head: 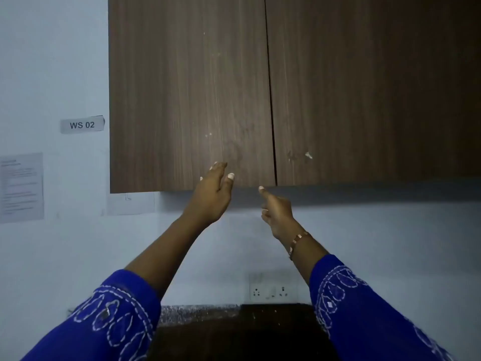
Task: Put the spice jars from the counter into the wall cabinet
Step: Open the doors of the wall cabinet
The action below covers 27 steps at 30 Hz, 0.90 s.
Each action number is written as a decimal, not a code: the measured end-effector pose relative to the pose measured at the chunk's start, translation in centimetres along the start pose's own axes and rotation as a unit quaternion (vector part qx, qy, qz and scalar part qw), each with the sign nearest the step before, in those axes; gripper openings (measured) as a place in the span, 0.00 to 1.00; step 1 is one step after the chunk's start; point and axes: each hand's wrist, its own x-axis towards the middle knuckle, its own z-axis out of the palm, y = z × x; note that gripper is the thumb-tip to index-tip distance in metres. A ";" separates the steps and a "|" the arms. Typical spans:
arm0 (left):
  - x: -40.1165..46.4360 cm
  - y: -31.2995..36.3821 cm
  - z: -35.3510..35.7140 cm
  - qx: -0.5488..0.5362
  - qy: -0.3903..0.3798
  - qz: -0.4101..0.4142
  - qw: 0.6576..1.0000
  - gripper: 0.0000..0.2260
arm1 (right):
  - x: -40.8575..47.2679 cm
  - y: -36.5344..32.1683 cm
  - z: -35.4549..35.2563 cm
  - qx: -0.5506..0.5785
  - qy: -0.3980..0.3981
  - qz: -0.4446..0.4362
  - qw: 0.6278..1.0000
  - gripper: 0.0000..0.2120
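Note:
A dark wood wall cabinet [192,95] fills the upper part of the head view, and both its doors are closed. My left hand [212,196] is raised with fingers apart, its fingertips over the bottom edge of the left door. My right hand [276,212] is just below the seam between the two doors, index finger pointing up at the bottom edge and the other fingers curled. Neither hand holds anything. No spice jars are in view.
A dark counter [234,332] with a speckled rim lies at the bottom between my blue sleeves. A wall socket [272,289] sits above it. A "WS 02" label [82,124] and a paper notice [22,187] hang on the left wall.

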 end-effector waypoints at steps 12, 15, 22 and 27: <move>4.9 -3.7 0.4 -0.039 -0.011 0.033 0.999 0.21 | 8.2 0.6 3.9 0.240 -0.042 0.017 0.970 0.23; 5.4 -4.1 0.6 -0.034 -0.016 0.034 0.999 0.21 | 8.4 1.2 3.6 0.275 -0.062 -0.004 0.959 0.21; 5.1 -2.9 1.4 -0.006 -0.013 0.066 0.998 0.23 | 4.9 1.7 3.1 0.306 -0.107 -0.105 0.940 0.19; 4.4 1.0 0.7 -0.023 0.033 0.106 0.994 0.25 | 0.8 1.1 3.3 0.279 -0.095 -0.147 0.944 0.17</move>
